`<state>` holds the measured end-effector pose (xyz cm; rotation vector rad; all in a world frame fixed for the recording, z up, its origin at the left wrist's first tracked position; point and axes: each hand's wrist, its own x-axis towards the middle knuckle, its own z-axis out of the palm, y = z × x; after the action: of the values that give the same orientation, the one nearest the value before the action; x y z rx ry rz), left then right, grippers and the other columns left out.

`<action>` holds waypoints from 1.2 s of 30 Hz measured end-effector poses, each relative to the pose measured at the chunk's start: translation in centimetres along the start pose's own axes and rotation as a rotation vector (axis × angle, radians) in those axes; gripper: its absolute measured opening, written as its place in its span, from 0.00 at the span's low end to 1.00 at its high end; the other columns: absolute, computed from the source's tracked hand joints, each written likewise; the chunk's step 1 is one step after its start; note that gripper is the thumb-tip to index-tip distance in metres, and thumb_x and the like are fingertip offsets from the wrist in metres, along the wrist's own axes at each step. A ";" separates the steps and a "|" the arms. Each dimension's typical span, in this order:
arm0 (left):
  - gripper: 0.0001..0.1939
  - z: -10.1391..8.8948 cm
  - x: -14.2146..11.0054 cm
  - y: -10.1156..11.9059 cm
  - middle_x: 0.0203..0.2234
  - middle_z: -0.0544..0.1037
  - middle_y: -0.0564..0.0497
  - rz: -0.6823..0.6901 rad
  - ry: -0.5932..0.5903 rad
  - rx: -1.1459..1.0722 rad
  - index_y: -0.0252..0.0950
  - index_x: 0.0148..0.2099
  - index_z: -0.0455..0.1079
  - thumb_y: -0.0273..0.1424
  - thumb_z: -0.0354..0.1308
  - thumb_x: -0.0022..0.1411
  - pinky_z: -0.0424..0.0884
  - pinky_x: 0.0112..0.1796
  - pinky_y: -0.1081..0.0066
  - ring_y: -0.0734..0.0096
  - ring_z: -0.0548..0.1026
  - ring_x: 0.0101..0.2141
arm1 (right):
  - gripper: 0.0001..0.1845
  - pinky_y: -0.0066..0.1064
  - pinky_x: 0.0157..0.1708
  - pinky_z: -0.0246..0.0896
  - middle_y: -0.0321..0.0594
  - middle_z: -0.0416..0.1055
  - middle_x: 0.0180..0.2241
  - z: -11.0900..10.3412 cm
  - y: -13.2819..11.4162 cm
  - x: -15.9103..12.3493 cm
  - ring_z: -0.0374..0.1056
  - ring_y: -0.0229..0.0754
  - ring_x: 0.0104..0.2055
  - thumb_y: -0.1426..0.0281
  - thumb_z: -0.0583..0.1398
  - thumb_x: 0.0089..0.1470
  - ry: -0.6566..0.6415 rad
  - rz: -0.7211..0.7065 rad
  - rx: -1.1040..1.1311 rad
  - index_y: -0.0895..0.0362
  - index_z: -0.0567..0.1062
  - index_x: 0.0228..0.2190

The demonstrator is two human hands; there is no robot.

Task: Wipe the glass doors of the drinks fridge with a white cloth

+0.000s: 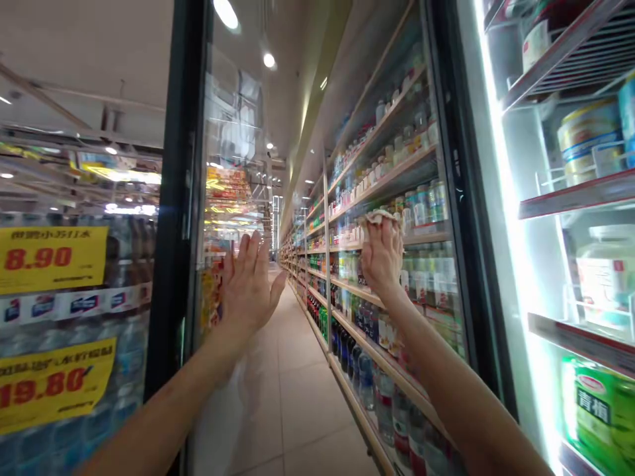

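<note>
A glass fridge door (307,132) with a black frame stands swung out in front of me. My left hand (251,284) is open, fingers stretched up, palm flat against or just at the glass near the door's left side. My right hand (381,258) is closed on a crumpled whitish cloth (380,217), held against the glass higher up and to the right. Both forearms reach up from the bottom of the view. Through the glass I see the shop aisle and its shelves.
The lit fridge interior (570,198) on the right holds tubs, jars and green packs on wire shelves. Long shelves of bottles (367,370) line the tiled aisle (297,396). On the left, yellow price tags (49,258) hang over stacked water bottles.
</note>
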<state>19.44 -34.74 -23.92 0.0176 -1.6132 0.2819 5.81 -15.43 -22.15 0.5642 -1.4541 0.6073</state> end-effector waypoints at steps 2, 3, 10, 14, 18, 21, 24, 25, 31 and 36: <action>0.32 0.1 -0.2 0.5 0.61 0.50 0.41 0.017 -0.001 -0.010 0.35 0.63 0.44 0.40 0.45 0.60 0.42 0.58 0.54 0.61 0.45 0.62 | 0.26 0.51 0.58 0.43 0.42 0.48 0.61 -0.1 0.8 -0.3 0.36 0.52 0.64 0.66 0.46 0.56 -0.015 -0.012 -0.018 0.54 0.59 0.56; 0.32 0.1 -0.3 0.8 0.61 0.50 0.41 0.017 0.001 -0.016 0.35 0.63 0.44 0.40 0.45 0.60 0.41 0.58 0.55 0.61 0.45 0.62 | 0.25 0.48 0.58 0.44 0.40 0.50 0.60 -0.3 1.3 -0.6 0.37 0.50 0.64 0.66 0.47 0.56 -0.046 -0.073 -0.026 0.53 0.61 0.55; 0.32 0.5 -1.7 1.1 0.61 0.50 0.42 0.003 -0.036 -0.007 0.34 0.63 0.46 0.41 0.46 0.60 0.40 0.59 0.56 0.61 0.46 0.61 | 0.28 0.56 0.55 0.44 0.55 0.48 0.60 -1.3 8.5 -1.8 0.42 0.58 0.62 0.66 0.45 0.55 0.070 0.220 -0.089 0.64 0.60 0.55; 0.32 0.7 -2.5 1.5 0.61 0.51 0.42 0.007 -0.069 0.015 0.33 0.62 0.46 0.41 0.46 0.60 0.39 0.59 0.57 0.62 0.46 0.62 | 0.28 0.51 0.57 0.45 0.51 0.46 0.61 -1.5 9.0 -3.7 0.40 0.55 0.63 0.64 0.47 0.55 -0.028 0.086 -0.077 0.61 0.60 0.56; 0.31 0.9 -3.1 2.5 0.60 0.53 0.41 0.039 -0.091 0.028 0.32 0.62 0.48 0.40 0.46 0.60 0.40 0.59 0.57 0.62 0.47 0.61 | 0.28 0.50 0.58 0.43 0.50 0.48 0.61 -1.9 10.1 -4.4 0.41 0.54 0.63 0.64 0.47 0.54 -0.080 0.000 -0.083 0.60 0.60 0.55; 0.31 1.1 -3.3 2.8 0.60 0.53 0.41 0.052 -0.077 0.035 0.32 0.61 0.48 0.40 0.47 0.60 0.41 0.59 0.57 0.62 0.47 0.61 | 0.29 0.53 0.57 0.43 0.57 0.46 0.60 -1.9 11.4 -4.6 0.42 0.57 0.62 0.65 0.45 0.55 0.066 0.296 -0.125 0.67 0.59 0.55; 0.32 1.3 -3.5 2.8 0.60 0.53 0.41 0.050 -0.062 0.027 0.32 0.62 0.47 0.40 0.48 0.59 0.41 0.59 0.56 0.61 0.48 0.61 | 0.29 0.51 0.57 0.44 0.54 0.47 0.60 -2.0 11.4 -5.8 0.40 0.54 0.63 0.64 0.46 0.55 -0.007 0.165 -0.111 0.63 0.60 0.55; 0.32 1.4 -3.6 2.7 0.60 0.53 0.41 0.048 -0.061 0.019 0.33 0.62 0.46 0.40 0.48 0.59 0.41 0.59 0.56 0.61 0.47 0.61 | 0.28 0.50 0.57 0.45 0.51 0.48 0.60 -2.0 11.4 -6.3 0.41 0.53 0.63 0.64 0.47 0.54 -0.072 0.058 -0.097 0.60 0.61 0.55; 0.35 1.6 -4.3 2.9 0.61 0.51 0.42 0.077 -0.068 -0.005 0.35 0.64 0.40 0.39 0.49 0.59 0.42 0.59 0.54 0.61 0.46 0.61 | 0.28 0.58 0.55 0.43 0.60 0.48 0.59 -2.2 10.9 -6.7 0.42 0.59 0.62 0.68 0.44 0.55 0.088 0.279 -0.103 0.68 0.58 0.55; 0.35 1.4 -5.6 3.8 0.61 0.52 0.42 0.099 -0.093 0.004 0.35 0.64 0.41 0.38 0.50 0.59 0.42 0.59 0.54 0.61 0.48 0.61 | 0.25 0.46 0.58 0.45 0.42 0.52 0.59 -1.6 4.8 -8.9 0.41 0.49 0.63 0.67 0.49 0.55 -0.119 -0.130 -0.015 0.52 0.62 0.54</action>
<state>17.72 -32.24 -30.09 -0.0467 -1.7088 0.3656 3.43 -11.17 -31.17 0.6868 -1.5186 0.4668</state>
